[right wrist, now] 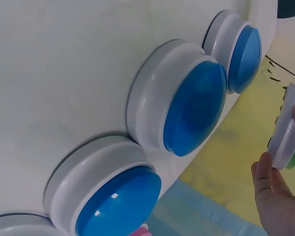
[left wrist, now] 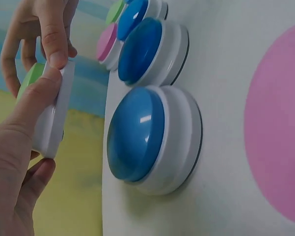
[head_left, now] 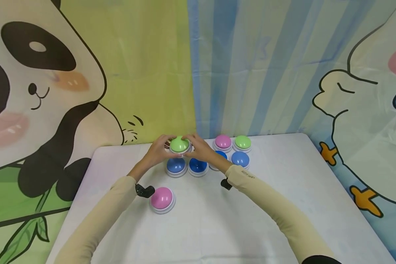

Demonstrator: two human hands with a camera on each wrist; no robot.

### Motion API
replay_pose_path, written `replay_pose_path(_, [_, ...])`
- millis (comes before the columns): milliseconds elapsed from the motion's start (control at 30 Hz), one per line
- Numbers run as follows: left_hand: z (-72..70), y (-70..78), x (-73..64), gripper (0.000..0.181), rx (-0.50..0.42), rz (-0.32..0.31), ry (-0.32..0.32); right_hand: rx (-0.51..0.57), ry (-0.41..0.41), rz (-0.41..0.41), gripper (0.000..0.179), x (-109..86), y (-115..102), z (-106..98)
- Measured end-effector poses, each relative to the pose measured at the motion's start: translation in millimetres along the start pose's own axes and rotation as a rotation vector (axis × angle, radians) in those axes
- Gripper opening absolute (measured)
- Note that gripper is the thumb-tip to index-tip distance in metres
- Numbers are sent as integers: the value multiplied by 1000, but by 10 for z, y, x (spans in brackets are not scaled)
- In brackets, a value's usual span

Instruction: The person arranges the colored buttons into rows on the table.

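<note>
A push button with a green dome and white base (head_left: 179, 145) is held between both hands at the back of the table. My left hand (head_left: 158, 150) grips its left side, thumb in front; my right hand (head_left: 200, 147) grips its right side. In the left wrist view the green button (left wrist: 54, 115) is tilted on edge, off the tabletop. Just in front stand a light blue button (head_left: 176, 165) and a dark blue button (head_left: 198, 166). A pink button (head_left: 161, 198) sits nearer, beside my left wrist.
To the right stand another pink button (head_left: 223, 141), a second green button (head_left: 242, 142) and a light blue button (head_left: 240, 158). My right forearm partly covers a dark blue button (head_left: 222, 154). The white table (head_left: 211, 227) meets printed cloth walls (head_left: 151, 73) at its back edge.
</note>
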State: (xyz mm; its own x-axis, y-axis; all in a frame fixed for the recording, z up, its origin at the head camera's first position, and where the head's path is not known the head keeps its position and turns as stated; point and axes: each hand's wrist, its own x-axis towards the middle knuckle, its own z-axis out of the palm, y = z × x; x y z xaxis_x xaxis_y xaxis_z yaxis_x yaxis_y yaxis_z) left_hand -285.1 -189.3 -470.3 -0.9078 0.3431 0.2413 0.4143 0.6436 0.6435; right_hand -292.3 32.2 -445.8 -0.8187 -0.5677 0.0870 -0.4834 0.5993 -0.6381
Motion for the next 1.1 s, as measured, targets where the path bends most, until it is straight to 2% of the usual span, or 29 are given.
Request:
replay_pose_path(167, [37,134,-63,75,33,55,-7,-7,8,-59,58,-133,24,-28])
replay_pose_path(367, [28,240,-206,77,67,48,-15,25,-33,-83,61,-272,-38,-21])
replay_pose_path(533, [68,312,-277,76,61,73,-37,9,-17,-77,61,-440,-95,-47])
replay_pose_path(833, [170,483,-413,78,113,188,-40,-24,34,-73,59,-750,-127,-3])
replay_pose_path(1100, [279,593,-477,78,120,202,-47,-35,53,-47,57,-929,-134,-3])
